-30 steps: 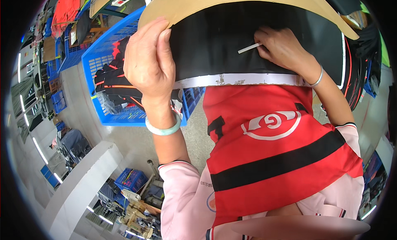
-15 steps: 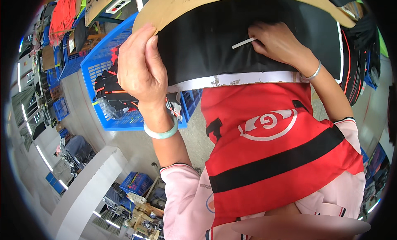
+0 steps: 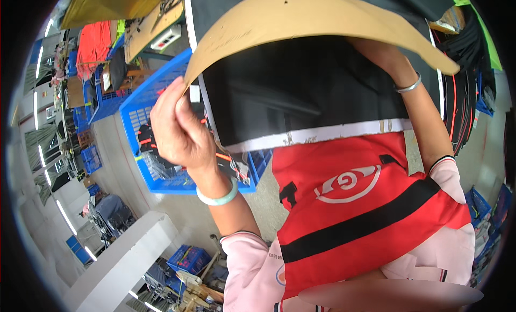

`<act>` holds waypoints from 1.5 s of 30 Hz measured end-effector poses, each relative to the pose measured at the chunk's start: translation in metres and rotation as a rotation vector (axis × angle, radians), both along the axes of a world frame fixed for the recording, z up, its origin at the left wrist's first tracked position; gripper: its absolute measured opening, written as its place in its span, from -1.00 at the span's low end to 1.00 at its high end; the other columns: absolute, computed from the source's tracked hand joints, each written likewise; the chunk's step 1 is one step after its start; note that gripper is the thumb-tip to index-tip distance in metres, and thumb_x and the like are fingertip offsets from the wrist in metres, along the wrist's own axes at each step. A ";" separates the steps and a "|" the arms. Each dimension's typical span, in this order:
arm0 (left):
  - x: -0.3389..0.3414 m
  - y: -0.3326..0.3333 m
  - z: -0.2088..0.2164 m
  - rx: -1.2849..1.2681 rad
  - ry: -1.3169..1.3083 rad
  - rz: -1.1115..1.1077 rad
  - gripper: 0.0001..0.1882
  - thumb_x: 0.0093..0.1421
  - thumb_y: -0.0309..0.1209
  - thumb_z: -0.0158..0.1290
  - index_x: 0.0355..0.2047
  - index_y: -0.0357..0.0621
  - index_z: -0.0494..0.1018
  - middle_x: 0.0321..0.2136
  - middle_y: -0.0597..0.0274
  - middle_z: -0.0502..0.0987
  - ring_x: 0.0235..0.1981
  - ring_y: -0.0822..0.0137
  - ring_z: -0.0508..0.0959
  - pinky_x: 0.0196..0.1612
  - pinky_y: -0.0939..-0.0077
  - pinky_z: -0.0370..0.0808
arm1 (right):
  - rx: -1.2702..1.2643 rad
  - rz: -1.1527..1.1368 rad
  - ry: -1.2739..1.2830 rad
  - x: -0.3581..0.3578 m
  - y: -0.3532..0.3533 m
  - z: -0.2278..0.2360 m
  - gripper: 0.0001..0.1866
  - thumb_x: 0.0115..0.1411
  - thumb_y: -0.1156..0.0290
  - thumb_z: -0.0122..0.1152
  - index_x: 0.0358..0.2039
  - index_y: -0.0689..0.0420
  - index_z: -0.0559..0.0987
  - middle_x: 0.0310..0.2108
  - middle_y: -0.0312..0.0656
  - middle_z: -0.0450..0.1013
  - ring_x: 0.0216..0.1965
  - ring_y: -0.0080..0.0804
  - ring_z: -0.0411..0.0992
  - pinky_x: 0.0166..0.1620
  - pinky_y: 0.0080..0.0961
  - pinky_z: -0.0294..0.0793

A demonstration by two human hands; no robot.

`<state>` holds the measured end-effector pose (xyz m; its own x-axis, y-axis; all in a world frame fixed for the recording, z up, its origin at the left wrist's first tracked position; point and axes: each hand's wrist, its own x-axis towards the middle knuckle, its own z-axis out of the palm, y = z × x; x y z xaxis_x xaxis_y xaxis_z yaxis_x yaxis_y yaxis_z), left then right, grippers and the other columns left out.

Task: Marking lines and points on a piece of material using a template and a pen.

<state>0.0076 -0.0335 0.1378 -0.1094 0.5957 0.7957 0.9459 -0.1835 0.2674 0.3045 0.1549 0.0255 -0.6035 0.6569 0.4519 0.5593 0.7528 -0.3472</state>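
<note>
My left hand [image 3: 183, 132] pinches the left end of a large curved tan cardboard pattern [image 3: 290, 16], thumb underneath the rim and fingers outside. The pattern is lifted and tilted above a smooth black fabric [image 3: 306, 92] spread over the table. My right hand [image 3: 379, 53] reaches beneath the raised cardboard, near its right part. Its fingers are hidden there, and whatever they hold cannot be seen. A white table edge [image 3: 317, 135] runs along the near side of the black fabric, close to my red apron [image 3: 355, 215].
A blue plastic crate [image 3: 161, 191] with black and orange pieces stands left of the table. Dark cloth with orange lines [image 3: 457, 105] hangs at the right. Farther left are a wooden worktable [image 3: 153, 30] and a white pillar [image 3: 123, 258].
The cardboard pattern has been raised and tilted with my left hand. My right hand, which held a thin white stick over the fabric, has slipped under the cardboard; the stick is out of sight.
</note>
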 end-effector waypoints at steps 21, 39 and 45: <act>-0.080 0.025 0.098 0.030 0.023 0.446 -0.82 0.41 -0.49 -0.02 -0.17 -0.33 0.55 -0.25 0.07 0.63 -0.24 0.21 0.61 -0.10 0.37 0.53 | -0.587 -0.095 0.280 0.067 0.298 0.063 -0.73 0.22 0.23 0.06 -0.47 0.17 0.47 -0.62 -0.35 0.35 -0.56 -0.51 0.24 -0.46 -0.36 0.27; -0.026 -0.002 0.052 -0.066 0.213 0.141 -0.76 0.43 -0.40 -0.07 -0.18 -0.33 0.53 -0.30 -0.04 0.65 -0.28 0.00 0.66 -0.20 0.22 0.57 | -0.010 -0.116 -0.335 0.058 0.177 0.043 -0.60 0.19 0.54 0.08 0.06 0.06 0.57 -0.02 -0.14 0.55 0.01 -0.18 0.53 -0.02 -0.21 0.44; 0.036 -0.008 0.030 -0.264 0.200 -0.169 -0.86 0.31 -0.38 0.10 -0.22 -0.18 0.54 -0.28 0.06 0.65 -0.28 0.10 0.66 -0.25 0.27 0.54 | -0.162 -0.167 -0.261 0.044 0.232 0.026 -0.50 0.16 0.60 0.00 0.14 0.10 0.52 0.09 0.00 0.50 0.07 0.01 0.48 0.13 -0.17 0.48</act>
